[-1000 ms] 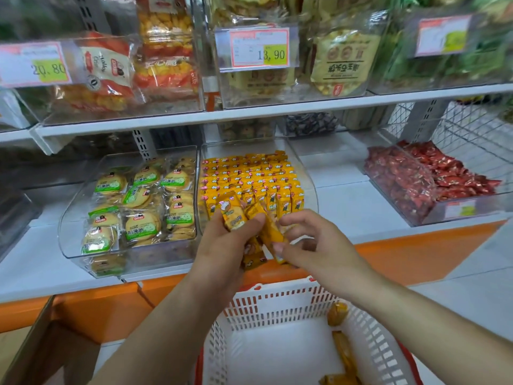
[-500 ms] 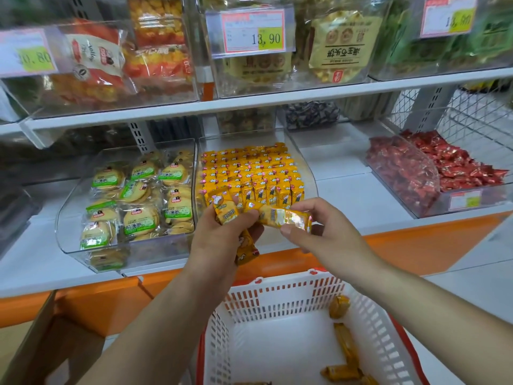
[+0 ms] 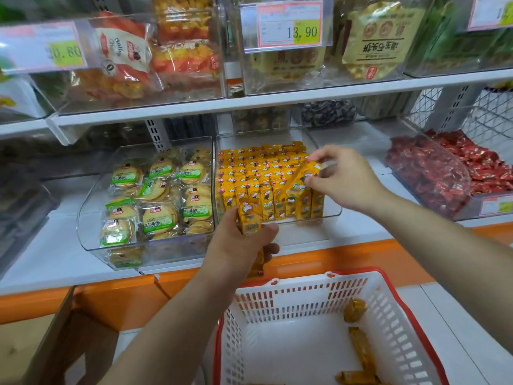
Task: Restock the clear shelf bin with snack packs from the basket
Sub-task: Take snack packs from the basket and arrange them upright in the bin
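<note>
The clear shelf bin (image 3: 331, 209) on the lower shelf holds rows of upright yellow snack packs (image 3: 261, 173). My right hand (image 3: 344, 179) reaches over the bin's front right corner and pinches one yellow pack (image 3: 304, 179), tilted, its lower end among the front row. My left hand (image 3: 238, 245) hovers in front of the bin, closed around a few yellow packs (image 3: 249, 218), one sticking up, others hanging below the palm. The white basket with a red rim (image 3: 277, 357) stands below, with a few yellow packs (image 3: 358, 348) lying at its right side.
A clear bin of round biscuits (image 3: 155, 201) sits left of the target bin, a bin of red candies (image 3: 444, 173) to the right. An upper shelf (image 3: 249, 100) with price-tagged bins overhangs. The orange shelf base (image 3: 347, 254) and a cardboard box (image 3: 36, 343) are below.
My right hand has taken one pack from my left hand's bundle and carried it up and right into the bin's front row. My left hand stayed before the bin.
</note>
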